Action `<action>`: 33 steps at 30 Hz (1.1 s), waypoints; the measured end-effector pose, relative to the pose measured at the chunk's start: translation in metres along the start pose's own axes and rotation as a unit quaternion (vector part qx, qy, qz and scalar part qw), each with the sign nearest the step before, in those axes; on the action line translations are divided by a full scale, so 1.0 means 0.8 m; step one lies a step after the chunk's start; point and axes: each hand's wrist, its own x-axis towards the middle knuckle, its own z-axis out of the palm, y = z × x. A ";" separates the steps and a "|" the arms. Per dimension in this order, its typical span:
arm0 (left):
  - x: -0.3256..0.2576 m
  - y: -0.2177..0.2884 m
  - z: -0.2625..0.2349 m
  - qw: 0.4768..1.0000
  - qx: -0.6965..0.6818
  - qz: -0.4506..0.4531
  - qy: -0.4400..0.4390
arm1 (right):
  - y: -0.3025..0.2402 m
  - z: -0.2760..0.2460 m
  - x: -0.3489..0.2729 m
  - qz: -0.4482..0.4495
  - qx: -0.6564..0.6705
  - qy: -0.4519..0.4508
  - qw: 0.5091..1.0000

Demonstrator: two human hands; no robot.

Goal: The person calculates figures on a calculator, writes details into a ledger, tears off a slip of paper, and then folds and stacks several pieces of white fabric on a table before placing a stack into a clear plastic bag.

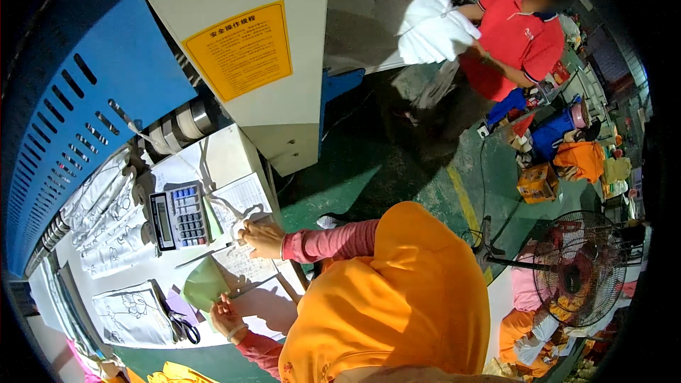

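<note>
My left hand (227,318) pinches the edge of a green paper sheet (205,283) that curls up from the white worktop. Farther along, my right hand (263,239) rests over handwritten papers (245,264), its fingers curled by something small and white that I cannot make out. A calculator (179,218) lies just beyond the papers. Nearer the table's edge, a pair of scissors (186,329) with dark handles lies on a white fabric piece (133,315) with line drawings. Pink sleeves cover both my arms, and orange cloth covers my body.
Folded printed fabric (112,223) lies beside a slotted blue machine panel (92,92). A pale cabinet with a yellow notice (240,50) stands beyond the table. Another person in a red shirt (512,39) holds white cloth (434,25). A fan (572,279) stands to the right.
</note>
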 end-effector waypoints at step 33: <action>0.009 -0.009 -0.011 0.998 0.003 0.046 -0.050 | -0.004 -0.001 -0.001 -0.001 -0.023 0.025 0.999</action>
